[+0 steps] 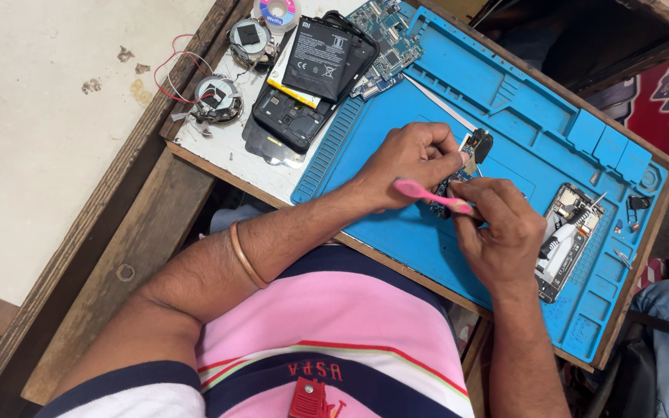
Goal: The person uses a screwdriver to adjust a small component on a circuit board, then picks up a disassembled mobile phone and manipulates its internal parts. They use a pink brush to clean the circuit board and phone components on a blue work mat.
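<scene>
We held a small circuit board pinched in the fingers of our left hand, just above the blue silicone repair mat that covered the right part of the wooden surface. Only the upper end of the board showed beyond our knuckles; the rest lay hidden behind them. Our right hand was closed around a pink toothbrush, its fingers wrapped tight near one end while the other end pointed left across our left wrist. The brush touched the lower edge of the board, between both hands.

To the right of our right hand, an opened phone body lay on the mat with white parts on it, just beside our knuckles. Beyond our left hand, at the mat's far left corner, a black phone battery rested on stacked phone back covers, with a green circuit board next to them. Two round metal parts with red wires sat further left, well apart from our hands.
</scene>
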